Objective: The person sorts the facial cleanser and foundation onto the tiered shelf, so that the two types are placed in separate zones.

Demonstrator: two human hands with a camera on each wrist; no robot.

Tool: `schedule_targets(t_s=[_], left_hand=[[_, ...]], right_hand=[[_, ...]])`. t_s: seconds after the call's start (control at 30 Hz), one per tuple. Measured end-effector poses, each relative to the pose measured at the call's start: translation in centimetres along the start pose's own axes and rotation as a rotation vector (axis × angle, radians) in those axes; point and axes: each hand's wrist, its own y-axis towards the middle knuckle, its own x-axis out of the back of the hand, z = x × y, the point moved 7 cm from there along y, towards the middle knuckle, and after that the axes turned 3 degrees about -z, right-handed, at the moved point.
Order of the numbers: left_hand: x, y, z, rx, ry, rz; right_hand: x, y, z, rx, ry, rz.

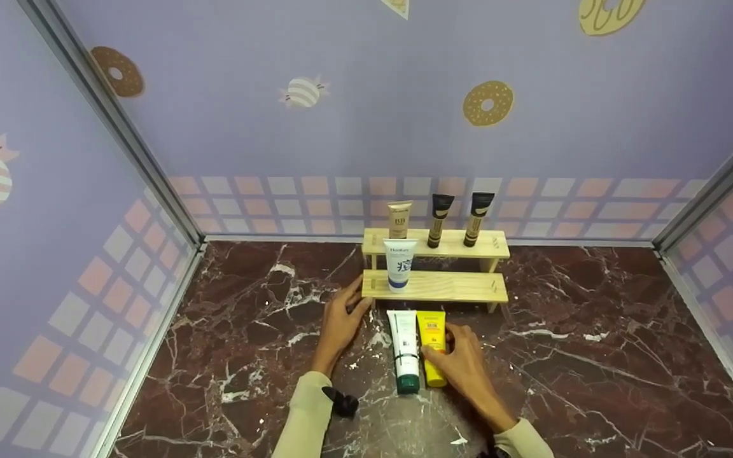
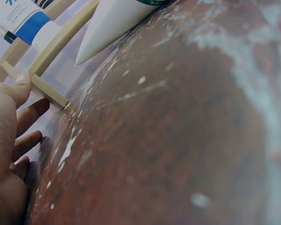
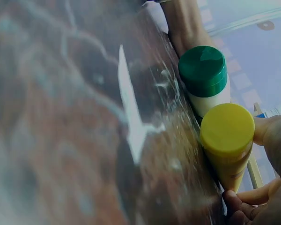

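A two-tier wooden stand (image 1: pixel 462 287) stands near the back wall. My left hand (image 1: pixel 341 318) touches its left end, the thumb at the front corner and the fingers extended along the side. A yellow tube (image 1: pixel 431 375) lies on the marble surface in front of the stand, and my right hand (image 1: pixel 465 359) grips it between thumb and fingers. Close beside it on the left lies a white tube with a green cap (image 1: pixel 407 383). On the lower tier stands a white tube with a blue band (image 1: pixel 399 264). In the right wrist view, the yellow cap (image 3: pixel 227 129) faces the camera.
The upper tier holds a beige tube (image 1: pixel 399 219) and two black tubes, one in the middle (image 1: pixel 440 219) and one farther right (image 1: pixel 480 219). Patterned panels (image 1: pixel 366 127) close off the back and sides of the dark red marble surface (image 1: pixel 595 369).
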Motion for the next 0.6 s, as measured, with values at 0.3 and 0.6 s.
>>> schedule_targets(t_s=[0.3, 0.6], left_hand=[[0.09, -0.05, 0.05, 0.017, -0.011, 0.005], [-0.02, 0.02, -0.03, 0.000, -0.008, 0.003]], right_hand=[[-0.28, -0.25, -0.10, -0.002, -0.003, -0.015], [-0.09, 0.11, 0.24, -0.023, -0.028, 0.002]])
